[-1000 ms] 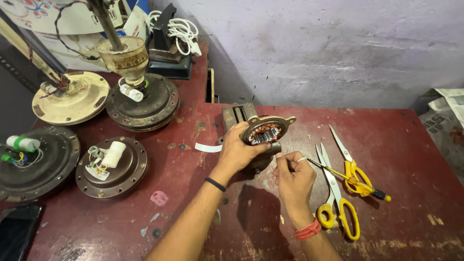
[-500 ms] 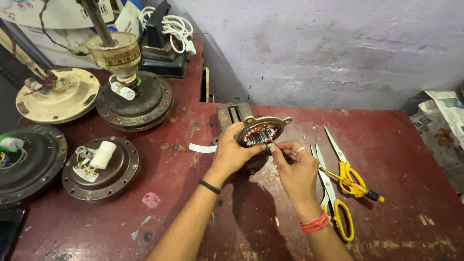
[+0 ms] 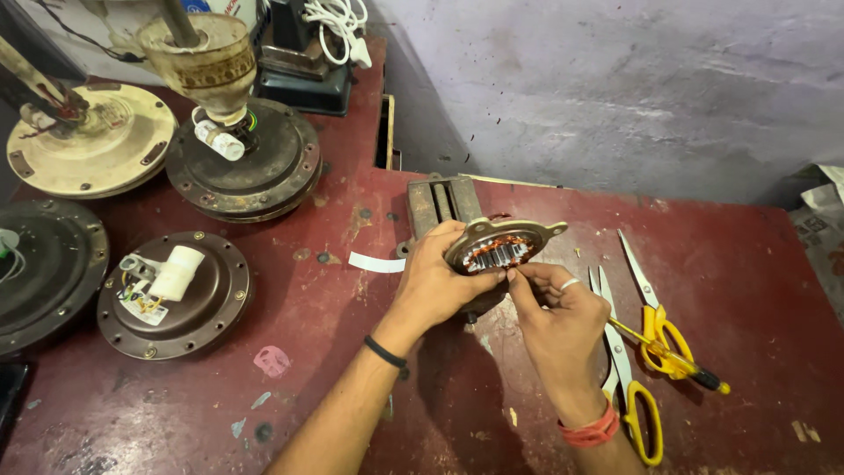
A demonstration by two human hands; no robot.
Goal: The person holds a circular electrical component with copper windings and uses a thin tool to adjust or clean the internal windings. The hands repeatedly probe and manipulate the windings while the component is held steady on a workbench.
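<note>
Since the earlier frame the right hand [image 3: 558, 308] had drawn in closer, its fingertips pinched at the stator's [image 3: 499, 251] copper windings at the 3 o'clock edge. The left hand [image 3: 435, 281] clasped the stator from 9 o'clock, steadying it on the red table [image 3: 730, 290]. Yellow-handled scissors [image 3: 633, 352] lay at 4 o'clock; a brown fan motor housing [image 3: 176, 295] sat at 9 o'clock.

Bare arms; black band on left wrist [image 3: 384, 352], red band on right wrist [image 3: 589, 431]

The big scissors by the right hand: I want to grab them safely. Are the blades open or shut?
Shut. The large yellow-handled scissors lie flat on the red table with both blades together.
</note>
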